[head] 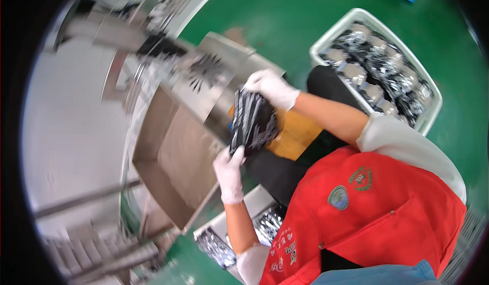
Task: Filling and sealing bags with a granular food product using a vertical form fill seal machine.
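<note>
A black plastic bag (254, 120) is stretched between my two gloved hands over my lap. My right hand (272, 90), in a white glove, pinches its upper corner. Its lower corner is gripped between the thumb and fingers of my left hand (230, 174), also gloved. The bag has pale markings, and its contents are hidden. Behind it, a yellow-orange surface (298, 134) shows between my dark-clad legs.
An empty-looking metal tray (187, 159) adjoins a metal machine (214, 71) with a slotted round pattern. A white plastic crate (435, 105) at upper right holds several filled black bags. Shiny black packets (216, 246) lie in a pale container below my left arm.
</note>
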The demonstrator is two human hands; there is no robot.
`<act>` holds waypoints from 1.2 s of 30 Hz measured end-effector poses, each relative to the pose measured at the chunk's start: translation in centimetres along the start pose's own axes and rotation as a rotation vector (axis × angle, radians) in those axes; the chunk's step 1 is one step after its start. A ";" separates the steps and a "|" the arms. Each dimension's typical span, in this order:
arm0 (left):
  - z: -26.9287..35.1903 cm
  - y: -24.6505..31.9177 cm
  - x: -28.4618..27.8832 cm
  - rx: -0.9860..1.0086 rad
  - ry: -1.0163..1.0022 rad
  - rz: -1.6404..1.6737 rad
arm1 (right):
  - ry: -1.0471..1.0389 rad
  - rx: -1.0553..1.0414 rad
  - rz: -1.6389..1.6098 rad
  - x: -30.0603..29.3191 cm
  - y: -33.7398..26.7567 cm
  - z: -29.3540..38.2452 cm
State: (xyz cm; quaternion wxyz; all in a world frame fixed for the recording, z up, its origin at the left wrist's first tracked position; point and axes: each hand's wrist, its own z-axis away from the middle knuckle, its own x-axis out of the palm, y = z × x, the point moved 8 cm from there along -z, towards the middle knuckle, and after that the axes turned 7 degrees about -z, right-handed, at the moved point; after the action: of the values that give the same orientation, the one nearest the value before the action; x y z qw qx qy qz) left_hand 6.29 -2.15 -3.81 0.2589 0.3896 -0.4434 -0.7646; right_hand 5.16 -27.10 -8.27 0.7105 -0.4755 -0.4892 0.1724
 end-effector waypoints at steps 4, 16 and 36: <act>0.2 -1.7 -0.5 0.147 0.158 0.072 | -0.046 -0.025 0.155 -1.4 -0.3 1.2; 2.7 12.6 9.2 0.835 -0.094 -0.596 | -0.733 -0.547 1.368 5.8 -11.3 10.9; 9.5 24.5 21.3 0.841 -0.338 -0.589 | -0.495 -1.043 1.564 -2.9 -30.2 21.9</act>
State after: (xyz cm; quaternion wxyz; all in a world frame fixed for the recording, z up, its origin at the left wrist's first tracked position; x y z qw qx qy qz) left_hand -12.25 -25.01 12.83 -0.2197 0.4389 -0.6187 -0.6135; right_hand -21.66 -32.76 17.24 -0.0278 -0.8718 -0.1856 0.4526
